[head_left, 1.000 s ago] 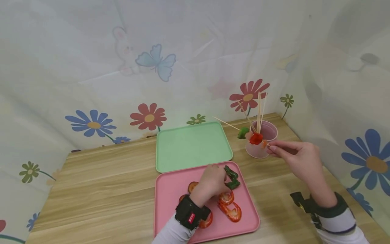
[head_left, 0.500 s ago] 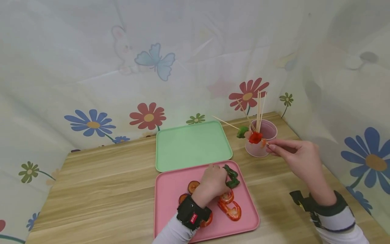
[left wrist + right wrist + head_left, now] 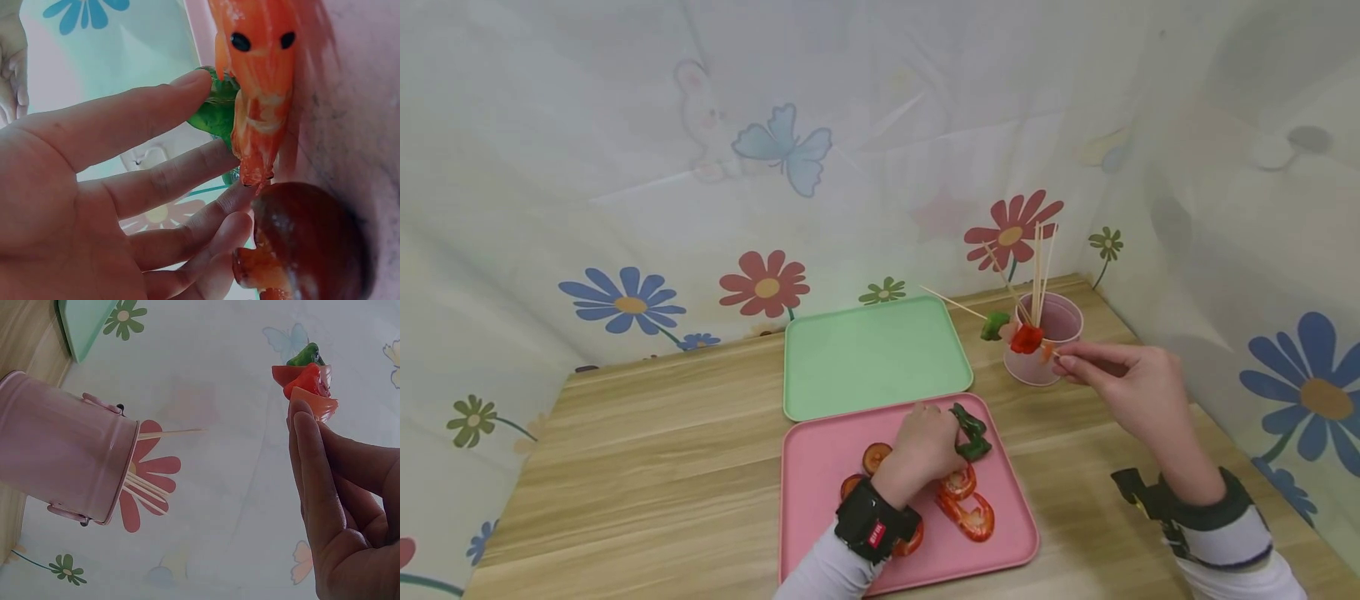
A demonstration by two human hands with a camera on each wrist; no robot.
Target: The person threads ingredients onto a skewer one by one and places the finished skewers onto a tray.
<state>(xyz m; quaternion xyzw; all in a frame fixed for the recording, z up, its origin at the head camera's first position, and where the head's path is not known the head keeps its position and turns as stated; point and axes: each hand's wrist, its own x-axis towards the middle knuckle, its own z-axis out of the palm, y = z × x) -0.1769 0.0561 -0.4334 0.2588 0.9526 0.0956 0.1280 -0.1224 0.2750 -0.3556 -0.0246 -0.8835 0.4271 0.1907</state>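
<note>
My right hand (image 3: 1138, 387) pinches the near end of a wooden skewer (image 3: 951, 300) between thumb and fingers. Threaded on it are a green piece (image 3: 996, 326), a red piece (image 3: 1027, 338) and orange-pink pieces; the right wrist view shows them bunched just beyond my fingertips. My left hand (image 3: 928, 446) reaches down into the pink tray (image 3: 820, 533). In the left wrist view its fingers are spread and fairly straight, beside a shrimp (image 3: 265, 81) with black eyes, a green pepper piece (image 3: 215, 115) and a brown mushroom (image 3: 312, 234). Exact fingertip contact is hard to tell.
More curled shrimp (image 3: 975, 518), mushrooms (image 3: 876, 457) and dark green pepper pieces (image 3: 974, 443) lie on the pink tray. Behind it is a bare green tray (image 3: 872, 358). A pink bucket (image 3: 1033, 369) with several upright skewers stands close behind the held skewer, near the wall.
The held skewer and my right hand have shifted very slightly left. My left hand stays almost still over the pink tray.
</note>
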